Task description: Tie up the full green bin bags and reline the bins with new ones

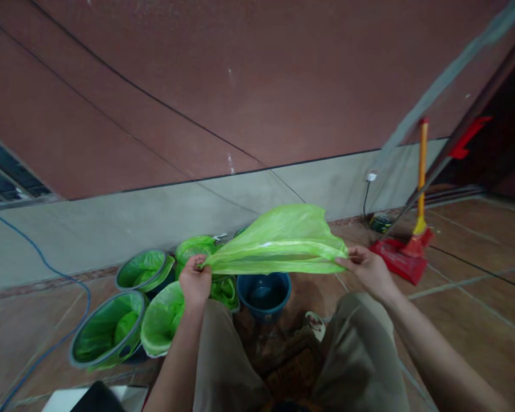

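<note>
Reddish wall (257, 91) beyond left fingers (197, 262) and right fingers (351, 258); lined buckets (143, 309) below the left; green bag (278, 234) strung between, ends pinched in both, seemingly to hold its edge taut; blue bucket (264, 315) underneath.

So your brown tiled floor (476, 312) has got a bunch of green-lined buckets (90, 329) huddled to your left, one blue bucket (264, 316) near your middle, plus a red dustpan (397, 262), a tin (380, 222) and a blue cord (60, 343).
</note>
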A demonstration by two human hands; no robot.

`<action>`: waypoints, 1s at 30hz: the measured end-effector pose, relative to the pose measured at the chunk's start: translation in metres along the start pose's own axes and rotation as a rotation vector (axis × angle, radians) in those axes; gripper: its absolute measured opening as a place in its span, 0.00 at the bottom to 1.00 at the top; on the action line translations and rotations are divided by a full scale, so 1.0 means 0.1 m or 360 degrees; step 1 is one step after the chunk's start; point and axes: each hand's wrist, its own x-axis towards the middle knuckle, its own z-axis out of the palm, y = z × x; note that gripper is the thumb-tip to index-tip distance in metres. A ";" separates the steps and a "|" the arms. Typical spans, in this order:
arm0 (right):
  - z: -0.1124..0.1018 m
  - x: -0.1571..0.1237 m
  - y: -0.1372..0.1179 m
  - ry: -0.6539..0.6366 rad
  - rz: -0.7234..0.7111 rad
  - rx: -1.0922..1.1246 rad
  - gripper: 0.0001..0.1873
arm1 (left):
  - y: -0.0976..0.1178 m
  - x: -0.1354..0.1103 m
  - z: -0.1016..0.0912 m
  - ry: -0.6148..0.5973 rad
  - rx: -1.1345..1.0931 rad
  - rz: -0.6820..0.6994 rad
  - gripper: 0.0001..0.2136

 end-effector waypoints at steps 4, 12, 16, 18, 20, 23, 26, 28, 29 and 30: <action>0.07 -0.05 0.09 0.0112 -0.0285 -0.0568 0.25 | 0.05 -0.02 0.00 0.0208 0.0463 0.0418 0.13; 0.05 -0.18 0.11 0.0270 -0.0840 -0.0955 0.16 | -0.01 -0.02 -0.03 0.0298 0.0665 0.0636 0.13; -0.01 -0.09 0.14 0.0418 -0.0703 -0.0992 0.16 | -0.03 0.00 0.01 0.0230 0.0759 0.0614 0.13; -0.05 0.01 0.13 0.0400 -0.0631 -0.1061 0.19 | -0.02 0.05 0.04 0.0045 0.0801 0.0578 0.14; -0.12 0.12 0.06 0.0347 -0.0597 -0.1154 0.22 | 0.02 0.12 0.07 -0.0205 0.0809 0.0520 0.14; -0.27 0.22 -0.22 0.0303 -0.0690 -0.1235 0.26 | 0.13 0.25 0.05 -0.0393 0.0730 0.0415 0.12; -0.39 0.12 -0.60 0.0467 -0.0918 -0.1212 0.25 | 0.26 0.32 0.01 -0.0224 0.0482 0.0278 0.14; -0.40 -0.03 -0.73 0.0776 -0.1048 -0.1143 0.22 | 0.28 0.28 0.03 -0.0028 0.0256 0.0219 0.14; -0.38 -0.11 -0.72 0.0982 -0.1117 -0.1074 0.18 | 0.26 0.25 0.06 0.0026 0.0188 0.0214 0.13; -0.35 -0.18 -0.66 0.1147 -0.1201 -0.1014 0.13 | 0.22 0.20 0.11 0.0039 0.0171 0.0221 0.12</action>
